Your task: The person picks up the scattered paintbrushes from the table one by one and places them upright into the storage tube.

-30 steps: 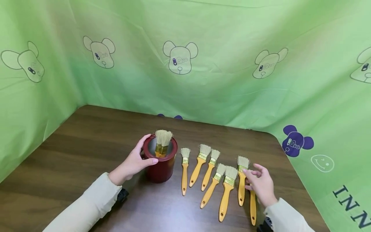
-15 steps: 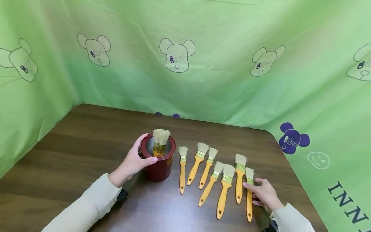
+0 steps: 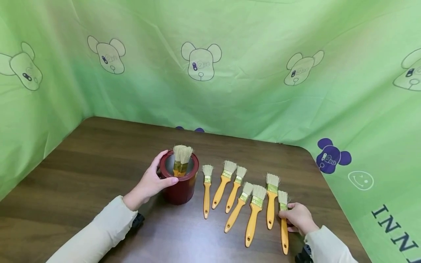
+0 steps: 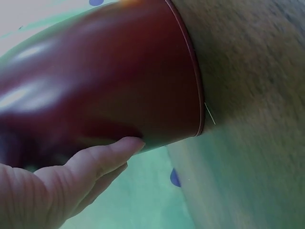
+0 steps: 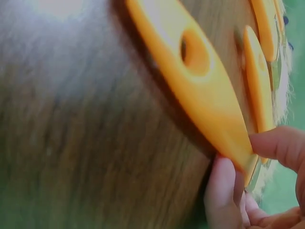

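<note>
My left hand point(image 3: 149, 184) grips the dark red can point(image 3: 179, 191) by its rim, thumb at the front and fingers round the far left side. Two paintbrushes point(image 3: 182, 160) stand in the can, bristles up. In the left wrist view the can's smooth wall point(image 4: 119, 71) fills much of the picture, with the hand point(image 4: 71, 186) against it. My right hand point(image 3: 300, 218) pinches the rightmost paintbrush point(image 3: 284, 233) near its metal band. In the right wrist view thumb and fingers close on the yellow handle point(image 5: 200, 90), its hole end towards the camera.
Several more yellow-handled paintbrushes lie between the can and my right hand, among them a narrow brush point(image 3: 206, 197) beside the can and a wide brush point(image 3: 253, 223) nearer me. The brown table point(image 3: 108, 153) is bordered by a green printed curtain point(image 3: 148, 91).
My right hand has come down beside the rightmost paintbrush and now pinches it; the brush's handle end has swung slightly right. My left hand stays on the can.
</note>
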The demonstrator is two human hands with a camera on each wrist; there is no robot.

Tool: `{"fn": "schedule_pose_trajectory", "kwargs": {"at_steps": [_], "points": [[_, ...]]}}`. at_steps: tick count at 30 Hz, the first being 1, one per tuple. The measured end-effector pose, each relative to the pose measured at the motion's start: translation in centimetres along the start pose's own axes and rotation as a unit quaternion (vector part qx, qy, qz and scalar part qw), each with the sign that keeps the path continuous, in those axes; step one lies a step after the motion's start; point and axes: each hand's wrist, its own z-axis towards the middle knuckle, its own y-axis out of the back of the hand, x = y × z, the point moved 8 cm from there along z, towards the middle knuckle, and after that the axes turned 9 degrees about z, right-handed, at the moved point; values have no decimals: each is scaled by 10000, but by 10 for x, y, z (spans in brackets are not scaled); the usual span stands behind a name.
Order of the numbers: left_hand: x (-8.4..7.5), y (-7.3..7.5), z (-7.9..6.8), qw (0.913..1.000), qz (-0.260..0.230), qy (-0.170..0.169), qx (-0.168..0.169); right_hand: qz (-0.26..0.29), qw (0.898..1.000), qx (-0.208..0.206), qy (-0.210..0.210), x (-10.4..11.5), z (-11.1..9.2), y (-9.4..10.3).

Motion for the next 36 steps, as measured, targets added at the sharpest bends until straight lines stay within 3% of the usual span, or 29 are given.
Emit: {"fn": "schedule_pose_trajectory", "kwargs": {"at_steps": [10, 17, 21, 26, 29, 32, 34, 36], "points": [[0, 1, 1, 10000, -32, -20, 11, 179, 9998, -32, 109, 6, 1, 22], [-1, 3, 0, 10000, -66, 21, 0, 867, 9958, 0, 278, 21, 5, 34], [0, 2, -1, 9999, -75, 89, 11, 1210, 9920, -122, 349, 28, 6, 40], [0, 1, -2, 9999, -113, 99, -34, 1396, 9865, -576, 642, 45, 1, 45], [1, 0, -2, 9998, -147, 116, -6, 1444, 9791, -1063, 960, 61, -3, 45], [1, 1, -2, 9997, -210, 100, -9, 1760, 9646, -1473, 1302, 80, -7, 40], [0, 1, -3, 9997, -230, 64, -10, 2278, 9502, -1572, 1430, 88, -10, 33], [-1, 0, -2, 9997, -236, 6, 20, 2958, 9294, -1601, 1523, 95, -12, 26]]}}
